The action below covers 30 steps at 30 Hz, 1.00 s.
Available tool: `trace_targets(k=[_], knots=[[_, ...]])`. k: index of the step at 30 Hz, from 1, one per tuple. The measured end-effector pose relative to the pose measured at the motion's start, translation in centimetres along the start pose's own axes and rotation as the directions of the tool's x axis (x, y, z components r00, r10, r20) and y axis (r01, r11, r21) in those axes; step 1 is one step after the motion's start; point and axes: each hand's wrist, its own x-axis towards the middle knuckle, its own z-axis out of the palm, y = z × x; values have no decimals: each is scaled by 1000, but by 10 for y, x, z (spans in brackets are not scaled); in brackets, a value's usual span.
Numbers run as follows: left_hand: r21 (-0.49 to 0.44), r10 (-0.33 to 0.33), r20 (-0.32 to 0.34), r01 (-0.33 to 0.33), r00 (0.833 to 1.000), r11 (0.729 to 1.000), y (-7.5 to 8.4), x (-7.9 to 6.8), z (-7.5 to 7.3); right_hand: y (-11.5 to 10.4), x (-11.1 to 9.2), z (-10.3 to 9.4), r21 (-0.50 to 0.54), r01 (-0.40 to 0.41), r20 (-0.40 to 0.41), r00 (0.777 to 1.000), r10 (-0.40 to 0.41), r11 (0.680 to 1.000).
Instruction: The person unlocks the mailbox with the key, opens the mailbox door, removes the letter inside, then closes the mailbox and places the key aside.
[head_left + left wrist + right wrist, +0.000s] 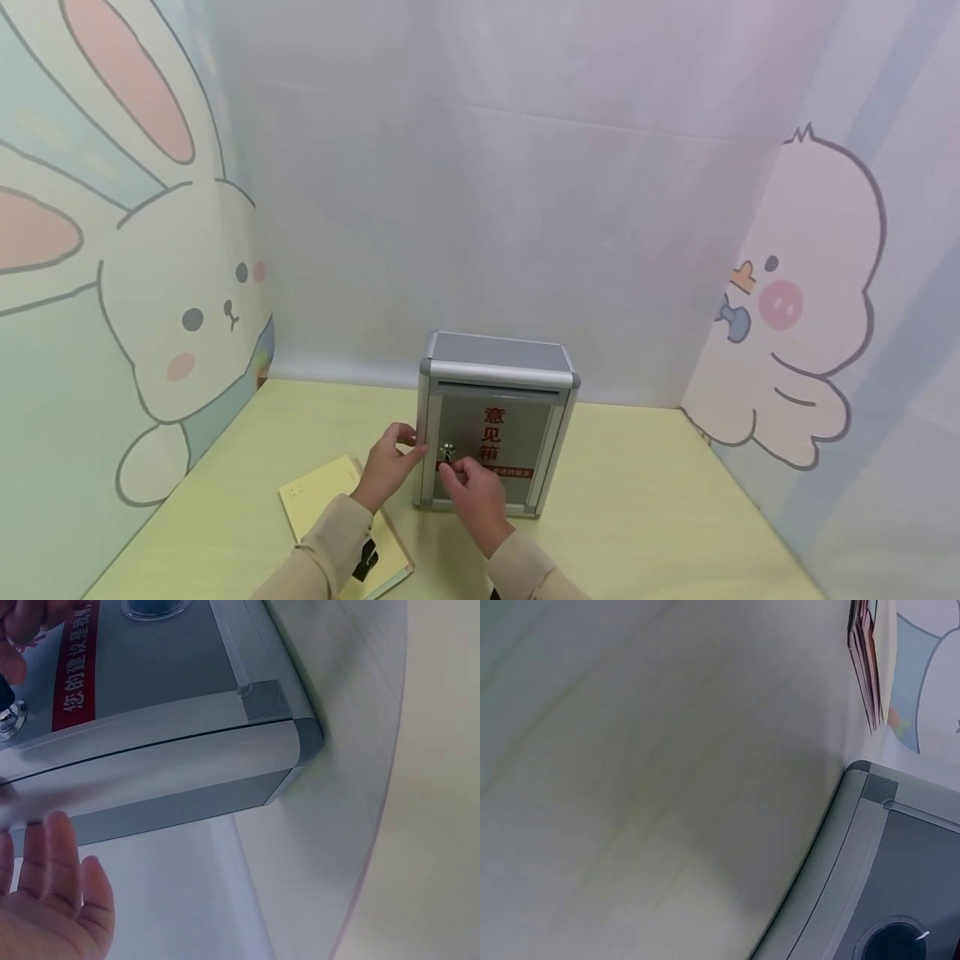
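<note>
A grey metal suggestion box (495, 417) with red Chinese characters stands upright on the table. A silver lock (447, 452) sits on the left of its front panel. My right hand (477, 500) is just below the lock with curled fingers. In the left wrist view, its fingertips (13, 664) pinch a dark-headed key (4, 696) at the lock, partly cut off by the frame. My left hand (387, 467) touches the box's left side edge. Its fingers look straight in the left wrist view. The right wrist view shows the box's lower corner, without the hand.
Yellow notebooks (322, 492) lie stacked on the table (637, 500), left of the box, with a black mark or item (366, 560) on top, partly behind the left sleeve. Behind hangs a pale curtain (495, 208); printed cartoon panels flank both sides.
</note>
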Motion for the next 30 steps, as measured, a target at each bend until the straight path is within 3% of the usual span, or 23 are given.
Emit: trace_targets(k=[3,5,9,12,18,24,28,30], knots=[[-1,14,-3,-14,1000,1000,0,0,0,2,1,-1,56,-35,42,999,33,998],[-1,23,-7,-23,1000,1000,-1,0,1,2,2,-1,147,-67,72,996,57,987],[1,33,-12,-33,999,999,-2,0,1,0,3,0,352,-178,145,980,134,919],[-3,28,-10,-28,1000,1000,-2,0,2,-1,4,1,429,-244,185,966,180,870],[-7,33,-15,-33,999,999,-3,0,2,-14,2,-7,473,-301,235,949,211,828],[-3,40,-15,-40,999,999,-3,0,2,-37,-4,-20,463,-301,232,949,213,834],[-1,34,-18,-34,999,999,-3,0,2,-23,1,-12,455,-312,228,946,230,834],[1,32,-19,-32,999,999,-4,0,2,-12,4,-5,478,-326,246,941,232,816]])
